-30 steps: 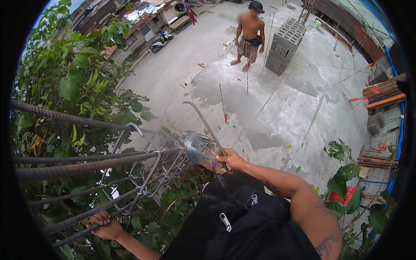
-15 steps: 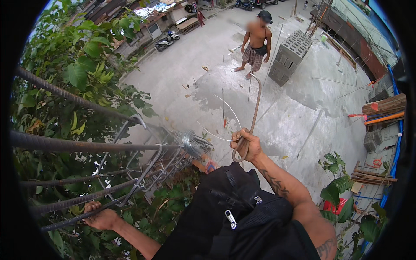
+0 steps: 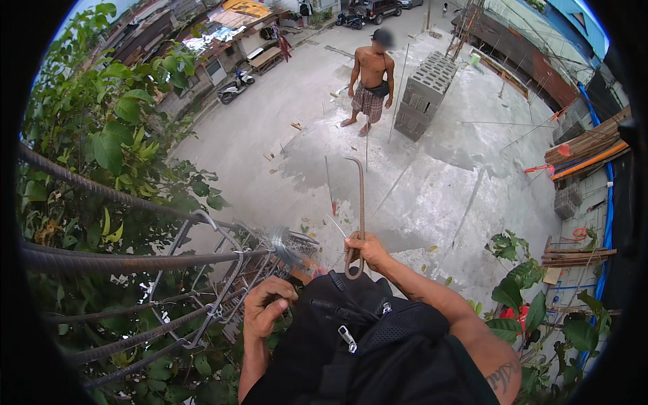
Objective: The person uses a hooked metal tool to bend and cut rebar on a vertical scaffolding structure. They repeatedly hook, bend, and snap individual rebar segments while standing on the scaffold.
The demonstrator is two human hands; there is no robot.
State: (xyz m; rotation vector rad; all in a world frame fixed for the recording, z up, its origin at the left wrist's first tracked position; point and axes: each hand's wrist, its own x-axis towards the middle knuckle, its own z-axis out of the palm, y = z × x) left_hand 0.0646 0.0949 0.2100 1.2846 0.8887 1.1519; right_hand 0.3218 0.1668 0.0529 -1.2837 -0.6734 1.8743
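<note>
My right hand [image 3: 366, 250] is closed around a bent steel bar [image 3: 361, 196]. The bar has a loop at its lower end and a hook at its top. A thin pale wire [image 3: 335, 225] sticks out from the same hand. My left hand [image 3: 268, 304] hovers beside the black bag [image 3: 324, 317] on my front, its fingers curled in; whether anything is inside them is hidden. To the left of it runs a rebar cage [image 3: 223, 270], long ribbed bars joined by square stirrups and wire ties. A coil of tie wire [image 3: 287, 244] hangs at the cage's far end.
Far below, a person [image 3: 371, 81] stands on the concrete ground [image 3: 304, 135] beside stacked hollow blocks [image 3: 423, 94]. Leafy branches [image 3: 115, 128] crowd the left side, and more leaves [image 3: 516, 290] rise at the right. Planks [image 3: 594, 142] and a blue hose [image 3: 607, 223] lie along the right edge.
My left hand has let go of the lower rebar and come right, up to the bag. My right hand has moved slightly left and lower, still gripping the bent bar. The view has shifted.
</note>
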